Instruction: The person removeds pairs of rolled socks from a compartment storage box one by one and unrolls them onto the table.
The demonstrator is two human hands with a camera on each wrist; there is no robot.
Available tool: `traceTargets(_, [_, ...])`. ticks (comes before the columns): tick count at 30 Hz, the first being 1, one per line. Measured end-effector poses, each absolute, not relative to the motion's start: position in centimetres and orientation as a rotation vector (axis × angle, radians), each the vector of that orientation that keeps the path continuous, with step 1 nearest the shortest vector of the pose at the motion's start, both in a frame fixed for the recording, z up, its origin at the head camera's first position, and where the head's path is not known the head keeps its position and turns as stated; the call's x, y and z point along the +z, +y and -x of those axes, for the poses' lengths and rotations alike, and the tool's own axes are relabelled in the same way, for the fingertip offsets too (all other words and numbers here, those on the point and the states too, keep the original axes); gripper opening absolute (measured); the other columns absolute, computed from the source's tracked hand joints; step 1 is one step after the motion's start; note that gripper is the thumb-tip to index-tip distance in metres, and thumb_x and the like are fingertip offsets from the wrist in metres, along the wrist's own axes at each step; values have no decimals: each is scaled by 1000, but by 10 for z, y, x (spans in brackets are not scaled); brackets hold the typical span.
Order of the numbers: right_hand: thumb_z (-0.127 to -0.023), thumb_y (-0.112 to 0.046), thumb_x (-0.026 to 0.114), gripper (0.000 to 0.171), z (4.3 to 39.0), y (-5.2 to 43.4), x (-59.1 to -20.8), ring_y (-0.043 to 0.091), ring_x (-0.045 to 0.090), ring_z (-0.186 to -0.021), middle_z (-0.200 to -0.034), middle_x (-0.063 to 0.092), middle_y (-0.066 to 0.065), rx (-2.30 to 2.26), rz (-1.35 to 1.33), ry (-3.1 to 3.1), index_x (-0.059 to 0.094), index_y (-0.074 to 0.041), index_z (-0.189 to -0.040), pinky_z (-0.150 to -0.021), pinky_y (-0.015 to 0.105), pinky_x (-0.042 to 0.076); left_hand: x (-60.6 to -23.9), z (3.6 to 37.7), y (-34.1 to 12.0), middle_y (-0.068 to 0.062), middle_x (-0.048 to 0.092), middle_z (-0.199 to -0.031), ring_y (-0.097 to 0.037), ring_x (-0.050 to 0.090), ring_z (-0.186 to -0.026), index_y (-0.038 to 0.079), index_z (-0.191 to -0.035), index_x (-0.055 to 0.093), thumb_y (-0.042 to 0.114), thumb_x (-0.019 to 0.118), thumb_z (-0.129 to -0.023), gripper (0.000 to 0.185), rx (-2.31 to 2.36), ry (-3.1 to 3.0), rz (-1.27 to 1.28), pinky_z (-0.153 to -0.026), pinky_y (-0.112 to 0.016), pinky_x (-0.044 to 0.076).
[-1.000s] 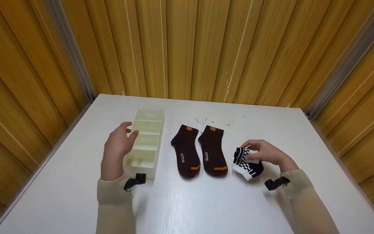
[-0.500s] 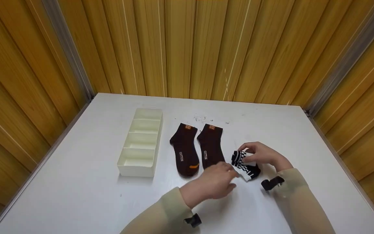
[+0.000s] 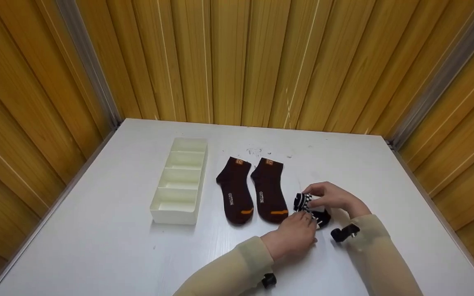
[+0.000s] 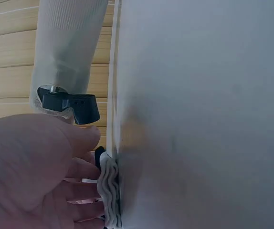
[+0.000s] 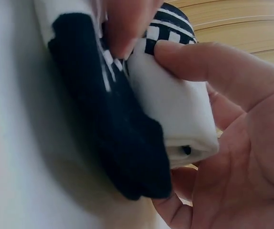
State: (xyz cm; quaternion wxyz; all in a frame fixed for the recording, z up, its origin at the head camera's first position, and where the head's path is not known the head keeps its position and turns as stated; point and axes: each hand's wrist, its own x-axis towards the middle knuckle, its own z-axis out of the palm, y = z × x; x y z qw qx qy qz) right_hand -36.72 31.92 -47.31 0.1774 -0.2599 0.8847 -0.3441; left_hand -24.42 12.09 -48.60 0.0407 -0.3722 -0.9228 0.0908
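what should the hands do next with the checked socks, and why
Probably the right hand should roll the white fold over toward the black end, with the left hand steadying the checked socks. The right hand pinches that fold, the left hand touches the socks, and the black end sticks out beside the fold, not tucked in.

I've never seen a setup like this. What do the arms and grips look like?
The left sleeve and right sleeve are long and pale beige; the right looks ribbed up close. Near their ends sit a small black left device and right device, the latter showing some metal. The left grip and right grip are bare hands, ungloved. No cables show.
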Motion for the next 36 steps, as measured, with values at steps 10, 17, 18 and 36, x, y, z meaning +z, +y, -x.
traceTargets(10, [-83, -10, 82, 21, 357, 309, -468, 29, 58, -103, -103, 71, 8, -901, 671, 2778, 76, -11, -103, -90, 42, 47, -485, 243, 122, -1, 46, -159, -14, 37, -152, 15, -152, 48, 51, 50, -104, 59, 266, -2912, 1121, -125, -26, 28])
traceTargets(17, [-79, -13, 85, 35, 357, 309, -467, 30, 62, -107, -114, 73, 10, -807, 735, 2768, 73, -10, -112, -94, 45, 48, -483, 245, 122, -2, 52, -152, -15, 43, -144, 16, -144, 54, 50, 50, -104, 52, 244, -2881, 1146, -122, -26, 31])
traceTargets(18, [-80, -14, 84, 34, 358, 309, -468, 29, 61, -106, -114, 73, 9, -806, 714, 2768, 73, -11, -112, -93, 43, 48, -483, 245, 122, -2, 52, -152, -15, 42, -144, 16, -144, 53, 50, 50, -104, 52, 237, -2889, 1146, -123, -26, 31])
traceTargets(36, [-92, -7, 72, 14, 387, 308, -477, 38, 63, -110, -117, 70, 18, -920, 569, 2863, 75, -7, -106, -91, 44, 49, -485, 246, 125, 0, 49, -153, -17, 43, -144, 20, -144, 53, 51, 53, -103, 51, 179, -2946, 1102, -120, -29, 37])
